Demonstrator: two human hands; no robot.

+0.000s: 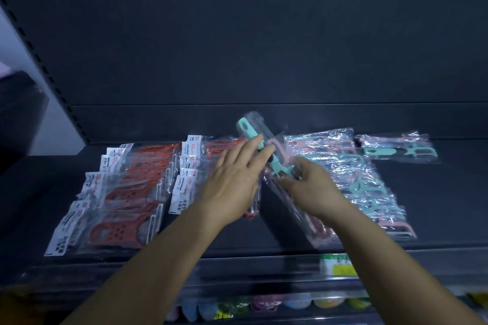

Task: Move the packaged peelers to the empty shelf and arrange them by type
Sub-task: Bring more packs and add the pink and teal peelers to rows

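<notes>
On the dark shelf [449, 206] lie two rows of packaged red peelers [126, 192] with white header cards on the left, and overlapping clear bags of teal and pink peelers [351, 166] on the right. One teal peeler bag [398, 149] lies alone at the far right. Between the groups, a bundle of bagged peelers with a teal one on top [253, 137] is tilted up off the shelf. My left hand [235, 179] grips its upper part with fingers over the teal handle. My right hand [309, 187] pinches the bundle's lower part near the peeler head.
The shelf's dark back panel [264, 47] rises behind the goods. A slotted upright [39, 60] runs down the left side. Below the front edge sit a yellow-green price tag [339, 265] and a lower shelf with several coloured round items [264, 303].
</notes>
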